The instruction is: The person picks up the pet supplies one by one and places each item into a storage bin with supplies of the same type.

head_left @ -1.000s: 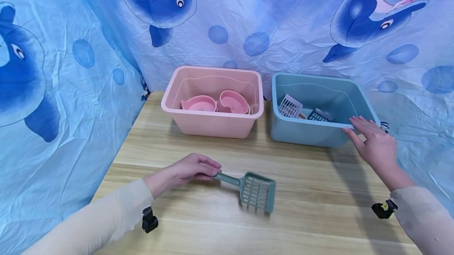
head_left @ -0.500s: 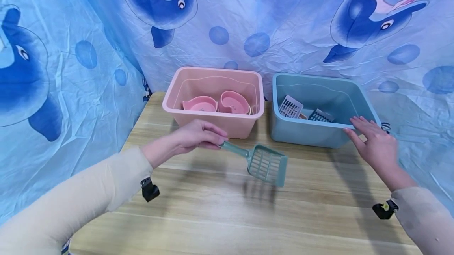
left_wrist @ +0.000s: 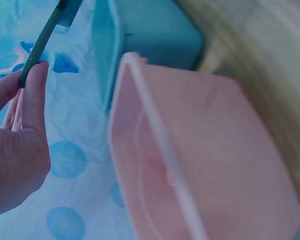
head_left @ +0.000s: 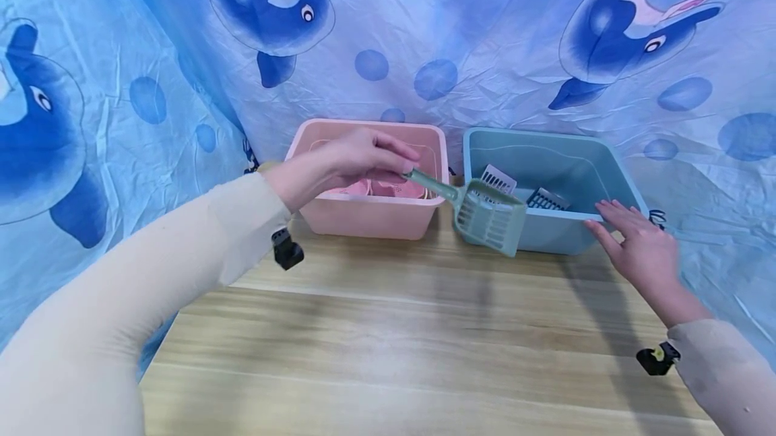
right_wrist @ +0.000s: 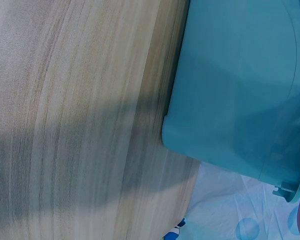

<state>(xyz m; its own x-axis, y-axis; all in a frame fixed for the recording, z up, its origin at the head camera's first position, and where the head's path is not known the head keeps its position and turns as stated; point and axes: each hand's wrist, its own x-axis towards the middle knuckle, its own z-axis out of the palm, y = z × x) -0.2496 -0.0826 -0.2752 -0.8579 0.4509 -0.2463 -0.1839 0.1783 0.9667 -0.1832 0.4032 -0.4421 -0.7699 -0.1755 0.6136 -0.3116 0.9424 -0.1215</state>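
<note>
My left hand pinches the handle end of a green slotted litter scoop between thumb and fingers. In the head view that hand overlaps the pink bin, and the scoop's head overlaps the front wall of the blue bin. The left wrist view shows the scoop's handle rising from the fingertips above both bins. My right hand rests on the blue bin's front right rim, fingers fairly straight. Inside the blue bin lie a light purple slotted scoop and a dark teal slotted scoop.
Pink dishes sit in the pink bin, partly hidden by my left hand. Both bins stand side by side at the back of the wooden table. A blue dolphin-print cloth hangs behind and at the left.
My left hand has lifted the litter scoop off the table and carried it up, back and to the right, towards the blue bin. The right hand has stayed on the rim.
</note>
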